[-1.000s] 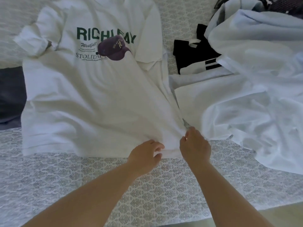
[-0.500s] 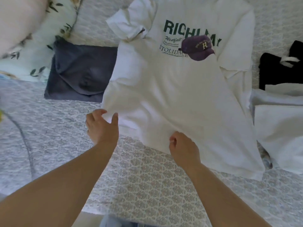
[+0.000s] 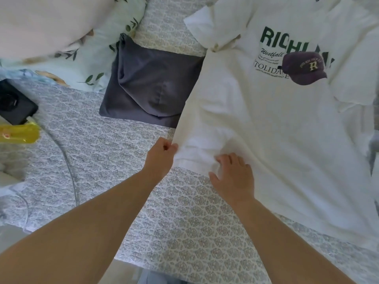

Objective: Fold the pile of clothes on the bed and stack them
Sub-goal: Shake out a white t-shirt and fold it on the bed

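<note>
A white T-shirt (image 3: 276, 124) with green lettering and a purple cap print lies spread face up on the patterned bedspread (image 3: 184, 232). My left hand (image 3: 162, 154) pinches the shirt's lower left corner at the hem. To its right, my right hand (image 3: 233, 177) rests on the hem with its fingers spread over the cloth. A folded dark grey garment (image 3: 147, 85) lies on the bed just left of the shirt, its right edge tucked under it.
A leaf-print pillow (image 3: 61, 37) lies at the top left. A black device (image 3: 14, 103), a yellow object (image 3: 18, 134) and a thin cable (image 3: 67, 165) sit at the left. The bed's near edge runs along the bottom.
My left hand has closed on the shirt's lower left corner. My right hand has slid left along the hem and spread flat. My view has swung further left.
</note>
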